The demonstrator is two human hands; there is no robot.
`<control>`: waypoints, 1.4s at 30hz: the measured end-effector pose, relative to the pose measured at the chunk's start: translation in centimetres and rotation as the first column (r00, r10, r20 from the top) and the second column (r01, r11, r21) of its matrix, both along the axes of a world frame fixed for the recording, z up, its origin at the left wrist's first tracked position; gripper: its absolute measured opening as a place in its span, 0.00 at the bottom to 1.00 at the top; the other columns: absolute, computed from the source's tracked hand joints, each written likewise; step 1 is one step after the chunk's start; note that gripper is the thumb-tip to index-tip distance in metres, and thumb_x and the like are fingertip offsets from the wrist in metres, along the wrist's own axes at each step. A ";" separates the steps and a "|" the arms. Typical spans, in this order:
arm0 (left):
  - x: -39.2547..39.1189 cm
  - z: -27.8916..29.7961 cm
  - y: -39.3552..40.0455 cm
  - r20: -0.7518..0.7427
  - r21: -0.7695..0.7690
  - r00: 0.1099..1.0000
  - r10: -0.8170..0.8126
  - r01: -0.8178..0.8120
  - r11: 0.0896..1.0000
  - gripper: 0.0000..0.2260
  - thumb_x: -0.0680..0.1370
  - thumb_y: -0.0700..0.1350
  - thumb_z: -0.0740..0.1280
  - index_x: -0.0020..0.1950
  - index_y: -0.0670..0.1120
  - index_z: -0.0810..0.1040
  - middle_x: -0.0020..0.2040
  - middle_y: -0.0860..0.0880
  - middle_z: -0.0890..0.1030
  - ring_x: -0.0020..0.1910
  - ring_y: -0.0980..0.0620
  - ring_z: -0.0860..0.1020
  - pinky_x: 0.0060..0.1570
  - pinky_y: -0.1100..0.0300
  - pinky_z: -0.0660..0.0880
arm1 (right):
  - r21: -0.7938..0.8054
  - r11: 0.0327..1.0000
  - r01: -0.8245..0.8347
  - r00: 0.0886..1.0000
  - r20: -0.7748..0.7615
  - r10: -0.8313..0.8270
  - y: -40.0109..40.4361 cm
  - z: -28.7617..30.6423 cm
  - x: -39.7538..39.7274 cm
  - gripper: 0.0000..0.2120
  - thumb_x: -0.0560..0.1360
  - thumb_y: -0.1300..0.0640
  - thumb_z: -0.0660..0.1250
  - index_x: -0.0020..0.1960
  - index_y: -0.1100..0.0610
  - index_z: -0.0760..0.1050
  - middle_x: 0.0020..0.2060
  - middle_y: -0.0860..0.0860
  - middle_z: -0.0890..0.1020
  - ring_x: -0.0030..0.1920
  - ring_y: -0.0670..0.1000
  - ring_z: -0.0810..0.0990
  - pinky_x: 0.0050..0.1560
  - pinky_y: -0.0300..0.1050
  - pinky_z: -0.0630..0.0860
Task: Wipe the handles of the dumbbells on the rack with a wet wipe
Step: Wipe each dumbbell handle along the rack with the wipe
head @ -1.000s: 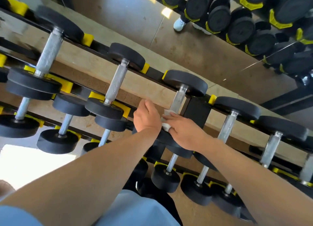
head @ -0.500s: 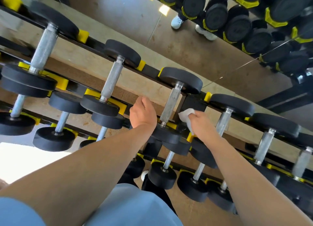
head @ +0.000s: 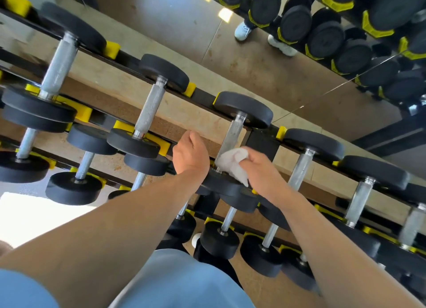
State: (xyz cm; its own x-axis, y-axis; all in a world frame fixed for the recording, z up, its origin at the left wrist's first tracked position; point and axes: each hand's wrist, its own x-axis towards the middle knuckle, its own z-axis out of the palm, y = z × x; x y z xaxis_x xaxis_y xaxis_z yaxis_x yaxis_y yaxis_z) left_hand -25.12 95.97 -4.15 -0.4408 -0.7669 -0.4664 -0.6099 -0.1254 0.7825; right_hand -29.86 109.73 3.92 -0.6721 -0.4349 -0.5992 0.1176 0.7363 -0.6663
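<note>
A row of black dumbbells with knurled steel handles lies on the top tier of a black rack [head: 262, 144] with yellow cradles. My right hand [head: 262, 169] pinches a crumpled white wet wipe [head: 231, 163] and holds it against the near end of the middle dumbbell's handle [head: 231, 134], just above that dumbbell's near head [head: 221, 184]. My left hand [head: 190, 153] sits just left of that handle, at the rack's front rail. Its fingers curl away from the camera, and what they hold is hidden.
More dumbbells lie left [head: 149, 109] and right [head: 299, 169] on the same tier, and smaller ones [head: 219, 238] on lower tiers. A mirror behind the rack reflects further dumbbells [head: 322, 37] and white shoes [head: 242, 32]. My blue shorts fill the bottom edge.
My right hand went off to the right of the handle with the wipe, then came back onto the handle's near end. My left hand has stayed beside the handle.
</note>
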 end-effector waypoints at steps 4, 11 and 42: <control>0.1 0.1 0.0 -0.003 -0.003 1.000 0.015 -0.015 1.000 0.17 0.83 0.47 0.51 0.43 0.46 0.76 0.38 0.49 0.77 0.37 0.53 0.74 0.40 0.53 0.73 | -0.170 0.902 0.396 0.855 -0.291 -0.430 -2.3 0.8 -1.2 0.13 0.85 0.55 0.56 0.65 0.51 0.76 0.51 0.44 0.81 0.49 0.45 0.78 0.46 0.40 0.78; 0.0 0.2 0.1 0.000 -0.013 0.999 0.043 -0.043 0.999 0.16 0.83 0.46 0.52 0.42 0.45 0.76 0.38 0.47 0.77 0.37 0.52 0.74 0.38 0.52 0.72 | 0.733 0.441 -0.518 0.196 -0.400 0.895 -4.5 -3.9 -3.5 0.16 0.78 0.51 0.58 0.57 0.52 0.82 0.56 0.50 0.84 0.68 0.53 0.73 0.78 0.52 0.55; 0.0 0.6 0.2 -0.009 -0.016 1.000 -0.001 0.001 1.000 0.16 0.83 0.44 0.52 0.43 0.43 0.76 0.37 0.48 0.76 0.37 0.54 0.73 0.33 0.60 0.68 | 0.234 0.966 -0.111 0.981 -0.131 0.145 0.7 -0.8 -0.1 0.11 0.85 0.54 0.55 0.56 0.55 0.74 0.46 0.52 0.79 0.47 0.53 0.78 0.47 0.50 0.73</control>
State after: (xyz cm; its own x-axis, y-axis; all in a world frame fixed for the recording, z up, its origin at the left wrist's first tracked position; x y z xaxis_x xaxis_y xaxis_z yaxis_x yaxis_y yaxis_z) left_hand -25.13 96.18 -3.56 -0.4455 -0.7742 -0.4497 -0.6027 -0.1121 0.7900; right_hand -29.92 110.39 3.07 -0.7071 -0.3886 -0.5908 -0.0741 0.8716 -0.4846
